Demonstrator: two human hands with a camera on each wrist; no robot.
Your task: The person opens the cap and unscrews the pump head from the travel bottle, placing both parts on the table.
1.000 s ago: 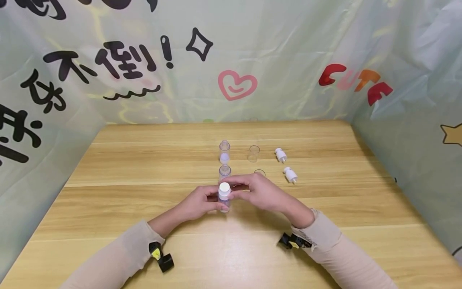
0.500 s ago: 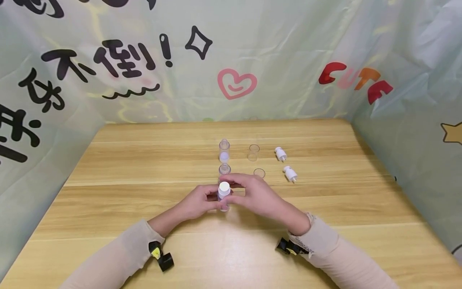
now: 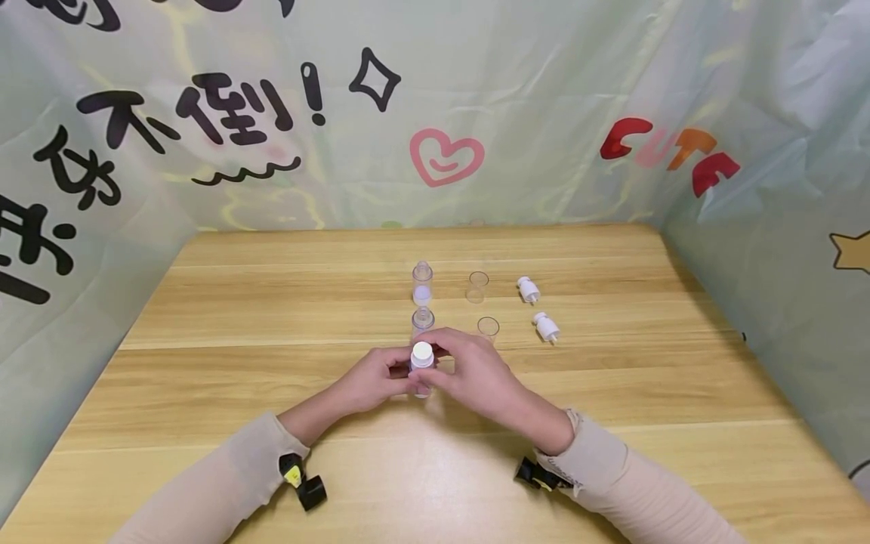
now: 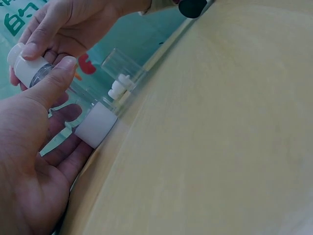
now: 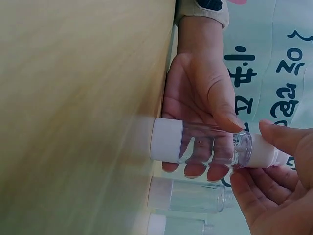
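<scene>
An upright clear bottle [image 5: 188, 147] with a white base [image 4: 97, 125] stands on the table, its white pump top [image 3: 422, 353] seated on the neck. My left hand [image 3: 372, 381] holds the clear body, thumb on one side and fingers curled round the other. In the right wrist view the left fingers show through the clear wall. My right hand [image 3: 476, 370] pinches the pump top between thumb and fingers, at the bottle's shoulder. Directly behind stands a second clear bottle [image 3: 423, 319], partly hidden by the hands.
Farther back stands another clear bottle [image 3: 423, 285]. To its right are two clear caps, a rear cap [image 3: 479, 287] and a nearer cap [image 3: 488, 327]. Two white pump tops, one behind [image 3: 528, 290] and one nearer [image 3: 546, 327], lie farther right. A printed curtain [image 3: 530, 91] surrounds the table.
My right wrist has swung slightly left and nearer, its fingers turning about the pump top. The nearer clear cap shows more fully. My left hand and the bottle stay in place.
</scene>
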